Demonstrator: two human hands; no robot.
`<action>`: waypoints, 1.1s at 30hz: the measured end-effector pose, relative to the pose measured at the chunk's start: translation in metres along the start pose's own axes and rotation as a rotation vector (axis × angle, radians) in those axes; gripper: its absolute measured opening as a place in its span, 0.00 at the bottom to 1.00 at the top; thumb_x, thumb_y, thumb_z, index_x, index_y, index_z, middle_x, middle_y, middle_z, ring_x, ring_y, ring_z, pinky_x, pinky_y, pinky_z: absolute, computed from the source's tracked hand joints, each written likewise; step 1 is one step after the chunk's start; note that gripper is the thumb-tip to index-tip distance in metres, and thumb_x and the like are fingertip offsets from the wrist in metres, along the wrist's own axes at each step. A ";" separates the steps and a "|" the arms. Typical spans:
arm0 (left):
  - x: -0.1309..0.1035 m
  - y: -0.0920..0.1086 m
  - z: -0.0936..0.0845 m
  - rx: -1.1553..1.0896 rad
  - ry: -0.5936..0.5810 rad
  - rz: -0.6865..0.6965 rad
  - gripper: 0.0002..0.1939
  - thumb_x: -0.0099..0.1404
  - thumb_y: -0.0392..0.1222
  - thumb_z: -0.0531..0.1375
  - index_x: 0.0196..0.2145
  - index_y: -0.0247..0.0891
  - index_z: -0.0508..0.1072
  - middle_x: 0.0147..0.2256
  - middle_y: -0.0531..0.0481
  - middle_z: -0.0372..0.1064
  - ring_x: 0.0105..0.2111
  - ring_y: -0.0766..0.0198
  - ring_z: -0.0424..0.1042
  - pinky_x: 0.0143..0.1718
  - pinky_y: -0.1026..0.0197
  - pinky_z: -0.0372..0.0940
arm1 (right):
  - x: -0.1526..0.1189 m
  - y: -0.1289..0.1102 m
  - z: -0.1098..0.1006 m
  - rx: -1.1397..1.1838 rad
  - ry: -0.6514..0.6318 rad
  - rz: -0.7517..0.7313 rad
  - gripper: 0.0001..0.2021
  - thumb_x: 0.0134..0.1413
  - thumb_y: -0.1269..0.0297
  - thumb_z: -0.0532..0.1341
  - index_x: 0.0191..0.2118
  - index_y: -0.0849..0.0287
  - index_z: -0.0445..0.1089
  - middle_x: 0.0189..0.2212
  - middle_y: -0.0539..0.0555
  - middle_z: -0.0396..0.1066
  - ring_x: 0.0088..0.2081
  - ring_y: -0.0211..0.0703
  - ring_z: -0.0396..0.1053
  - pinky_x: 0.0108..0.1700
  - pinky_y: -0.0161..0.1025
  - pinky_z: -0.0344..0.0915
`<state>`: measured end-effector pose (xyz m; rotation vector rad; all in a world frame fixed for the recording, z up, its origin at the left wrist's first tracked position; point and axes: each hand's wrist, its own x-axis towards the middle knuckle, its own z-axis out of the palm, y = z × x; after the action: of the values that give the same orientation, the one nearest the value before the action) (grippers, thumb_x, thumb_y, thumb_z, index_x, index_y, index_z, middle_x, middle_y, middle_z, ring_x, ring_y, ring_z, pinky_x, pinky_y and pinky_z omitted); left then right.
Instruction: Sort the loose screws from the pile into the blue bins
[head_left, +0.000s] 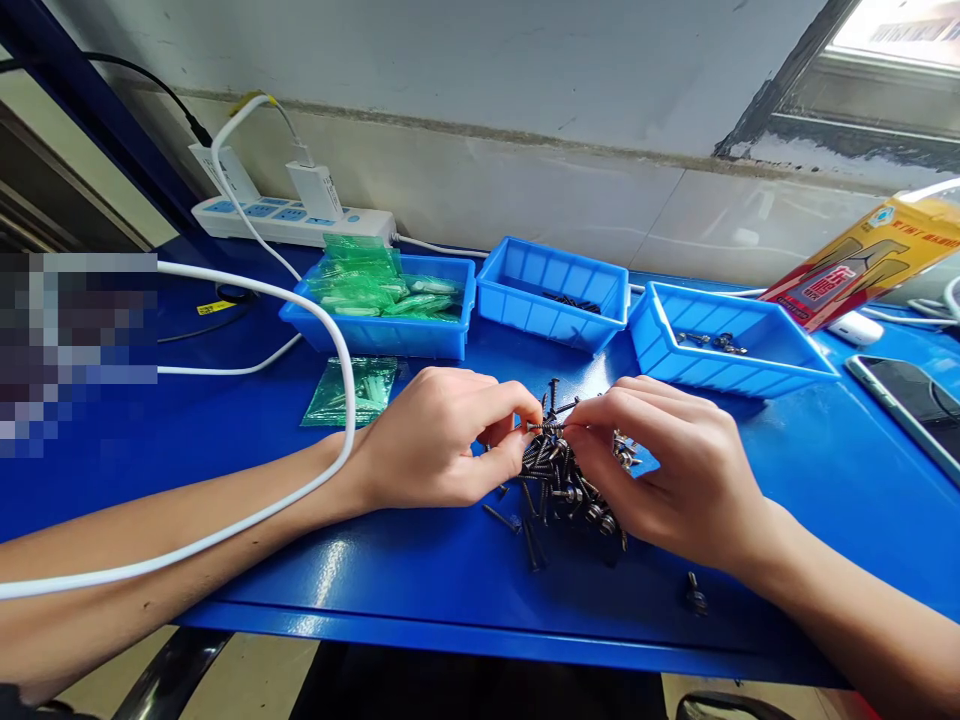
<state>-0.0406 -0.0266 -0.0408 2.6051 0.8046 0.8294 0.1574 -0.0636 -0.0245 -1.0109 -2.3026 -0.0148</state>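
Observation:
Between both hands, just above a heap of dark screws [541, 480], a single screw [545, 427] lies roughly level. My left hand [450, 435] pinches one end of it with thumb and forefinger. At the other end, the fingertips of my right hand [667, 460] are closed on the same screw. The heap mixes long black screws with shorter bolts that carry washers, and my right hand hides part of it. One loose bolt [697, 594] lies apart, near the table's front edge.
Behind the heap stand a blue bin [382, 340] of green packets, a bin [540, 318] with dark screws and a bin [750, 368] with a few bolts. A green packet [351, 392] lies left. A white cable [349, 400] crosses my left forearm. A phone [911, 400] lies right.

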 end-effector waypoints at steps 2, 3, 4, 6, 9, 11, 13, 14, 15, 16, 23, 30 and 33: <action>0.000 0.000 0.000 -0.011 -0.009 0.005 0.07 0.61 0.36 0.54 0.32 0.38 0.71 0.21 0.55 0.69 0.22 0.69 0.67 0.28 0.66 0.60 | 0.000 0.000 0.000 0.004 0.001 0.001 0.07 0.56 0.72 0.55 0.29 0.58 0.66 0.19 0.49 0.66 0.21 0.34 0.61 0.27 0.34 0.56; 0.000 0.000 0.000 -0.014 -0.008 0.004 0.07 0.61 0.36 0.54 0.33 0.38 0.71 0.21 0.55 0.69 0.22 0.69 0.67 0.28 0.66 0.60 | 0.000 0.000 0.000 0.007 0.000 0.000 0.06 0.56 0.72 0.55 0.29 0.58 0.66 0.19 0.49 0.66 0.21 0.34 0.61 0.27 0.34 0.56; 0.000 0.000 0.001 -0.016 -0.006 0.002 0.07 0.61 0.36 0.54 0.33 0.38 0.71 0.21 0.55 0.70 0.22 0.69 0.67 0.28 0.66 0.60 | 0.000 0.000 0.000 0.009 -0.001 -0.002 0.06 0.55 0.72 0.55 0.29 0.58 0.66 0.19 0.49 0.66 0.21 0.34 0.61 0.27 0.34 0.56; 0.000 -0.001 0.001 -0.021 -0.004 -0.003 0.06 0.61 0.37 0.54 0.33 0.37 0.71 0.21 0.55 0.70 0.22 0.69 0.67 0.28 0.66 0.60 | 0.000 0.000 0.000 0.011 -0.003 -0.002 0.06 0.55 0.72 0.55 0.29 0.58 0.66 0.19 0.49 0.66 0.21 0.34 0.61 0.27 0.34 0.56; 0.000 -0.001 0.001 -0.029 -0.001 0.001 0.06 0.61 0.36 0.54 0.33 0.37 0.71 0.21 0.55 0.70 0.22 0.69 0.67 0.27 0.66 0.60 | 0.000 0.001 0.000 0.012 -0.004 -0.003 0.06 0.56 0.72 0.55 0.30 0.59 0.67 0.19 0.49 0.66 0.22 0.34 0.61 0.27 0.34 0.57; 0.000 -0.001 0.001 -0.032 0.005 0.010 0.06 0.61 0.36 0.54 0.33 0.37 0.71 0.21 0.55 0.70 0.22 0.69 0.67 0.27 0.65 0.60 | 0.000 0.001 0.000 0.013 -0.008 -0.006 0.06 0.56 0.71 0.55 0.30 0.59 0.67 0.20 0.49 0.67 0.22 0.34 0.62 0.27 0.34 0.57; 0.000 -0.002 0.001 -0.034 0.006 0.019 0.07 0.62 0.37 0.54 0.34 0.38 0.71 0.21 0.55 0.70 0.22 0.68 0.67 0.27 0.65 0.60 | 0.000 0.002 0.001 0.011 -0.015 -0.003 0.05 0.57 0.71 0.55 0.31 0.59 0.67 0.21 0.50 0.69 0.23 0.34 0.63 0.27 0.34 0.58; 0.000 -0.002 0.001 -0.035 0.003 0.025 0.07 0.62 0.37 0.54 0.34 0.38 0.72 0.21 0.54 0.70 0.22 0.68 0.67 0.27 0.65 0.60 | 0.000 0.002 0.001 0.010 -0.017 0.000 0.05 0.57 0.70 0.55 0.32 0.59 0.67 0.21 0.50 0.69 0.23 0.35 0.64 0.27 0.34 0.58; 0.000 -0.002 0.001 -0.036 0.001 0.032 0.07 0.63 0.38 0.54 0.34 0.38 0.72 0.21 0.54 0.70 0.22 0.68 0.67 0.27 0.65 0.59 | 0.000 0.002 0.001 0.010 -0.016 0.001 0.05 0.57 0.70 0.55 0.32 0.59 0.67 0.21 0.50 0.69 0.23 0.34 0.64 0.27 0.34 0.58; 0.000 -0.002 0.001 -0.037 0.001 0.038 0.07 0.63 0.38 0.54 0.35 0.38 0.72 0.21 0.54 0.70 0.23 0.68 0.67 0.27 0.65 0.59 | 0.000 0.002 0.002 0.011 -0.013 0.000 0.04 0.57 0.70 0.55 0.33 0.59 0.67 0.21 0.50 0.69 0.23 0.34 0.64 0.27 0.34 0.58; 0.001 -0.001 0.000 -0.048 -0.002 0.029 0.08 0.64 0.39 0.54 0.35 0.37 0.72 0.22 0.54 0.71 0.23 0.68 0.68 0.27 0.65 0.59 | 0.000 0.001 0.002 0.002 0.019 0.000 0.03 0.56 0.71 0.56 0.35 0.59 0.66 0.20 0.48 0.68 0.22 0.34 0.64 0.27 0.33 0.59; 0.001 0.000 -0.001 -0.053 -0.027 -0.032 0.10 0.64 0.42 0.53 0.35 0.38 0.73 0.23 0.53 0.72 0.24 0.66 0.69 0.27 0.64 0.60 | 0.000 0.002 0.002 -0.002 0.004 -0.006 0.05 0.58 0.70 0.54 0.33 0.59 0.67 0.24 0.51 0.72 0.25 0.36 0.66 0.28 0.34 0.60; 0.002 0.000 -0.001 -0.063 -0.028 -0.044 0.09 0.64 0.42 0.54 0.36 0.38 0.73 0.23 0.53 0.72 0.24 0.68 0.70 0.28 0.66 0.61 | 0.000 0.002 0.001 0.001 0.001 -0.002 0.07 0.58 0.71 0.54 0.31 0.59 0.66 0.22 0.50 0.70 0.24 0.35 0.65 0.28 0.34 0.59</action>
<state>-0.0397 -0.0256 -0.0392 2.5289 0.8121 0.7909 0.1579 -0.0620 -0.0250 -1.0083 -2.3026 -0.0143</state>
